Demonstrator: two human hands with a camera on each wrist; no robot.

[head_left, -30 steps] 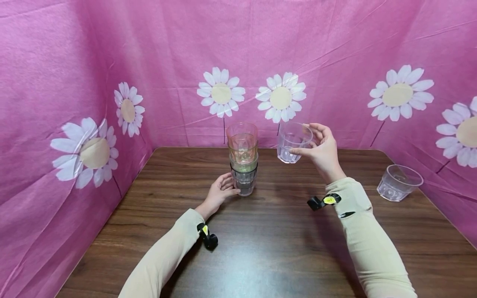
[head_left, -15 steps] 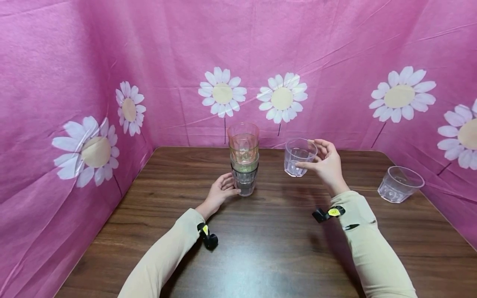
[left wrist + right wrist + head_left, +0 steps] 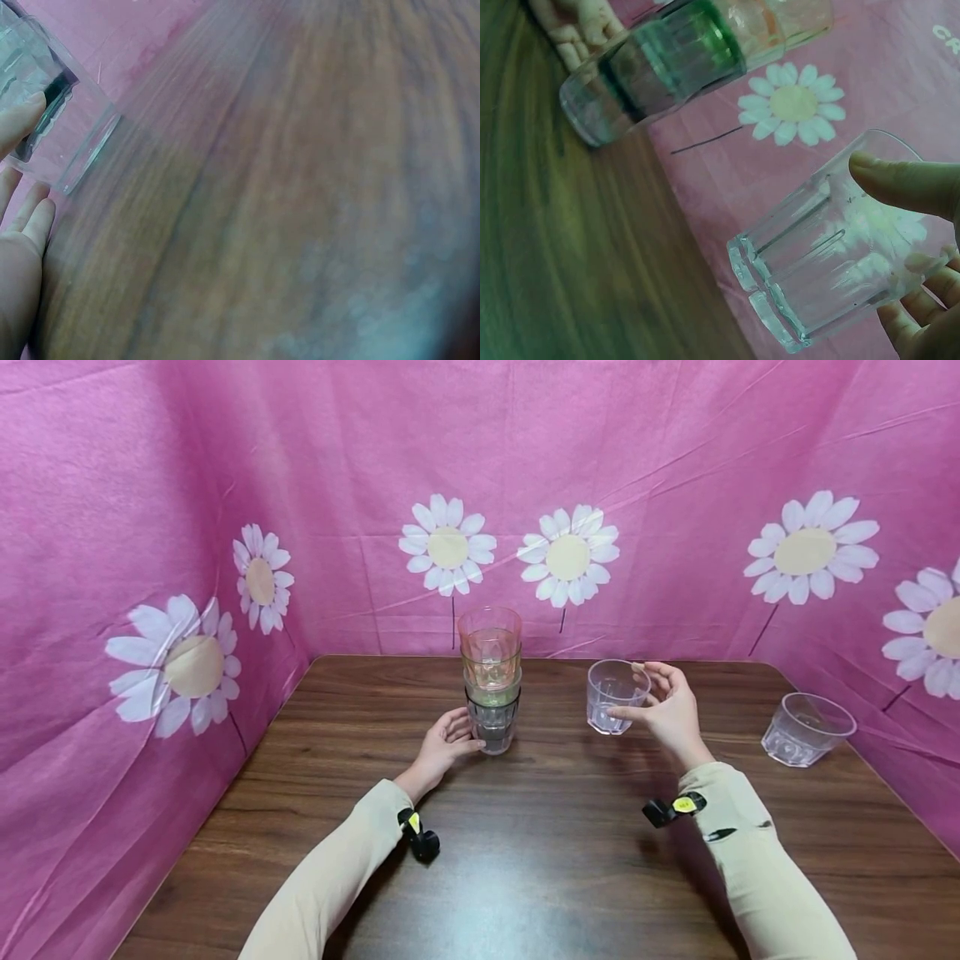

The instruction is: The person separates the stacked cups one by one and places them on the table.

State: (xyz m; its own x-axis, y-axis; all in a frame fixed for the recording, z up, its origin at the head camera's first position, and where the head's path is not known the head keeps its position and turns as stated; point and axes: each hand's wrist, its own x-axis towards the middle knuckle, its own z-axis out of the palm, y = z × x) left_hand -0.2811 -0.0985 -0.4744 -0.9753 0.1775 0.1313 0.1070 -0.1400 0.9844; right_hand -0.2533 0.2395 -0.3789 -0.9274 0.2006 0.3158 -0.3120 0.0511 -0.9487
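A stack of nested tumblers (image 3: 492, 681) stands upright at the middle of the table, clear at the bottom, then dark grey, green and orange-pink upward. My left hand (image 3: 441, 750) holds the lowest part from the left, thumb in front and fingers behind. In the left wrist view the thumb lies against the clear bottom tumbler (image 3: 86, 154). To the right of the stack, my right hand (image 3: 670, 714) grips a clear tumbler (image 3: 611, 702) by its side, thumb on the near wall and fingers behind. Its mouth faces up, and the right wrist view shows the faceted tumbler (image 3: 810, 247) with nothing inside.
Another clear tumbler (image 3: 806, 735) stands on the right side of the wooden table (image 3: 510, 860). Pink cloth (image 3: 645, 435) printed with daisies hangs along the back and both sides.
My right hand has brought the clear tumbler down, toward me and somewhat right, away from the stack. The left hand and the stack have stayed in place.
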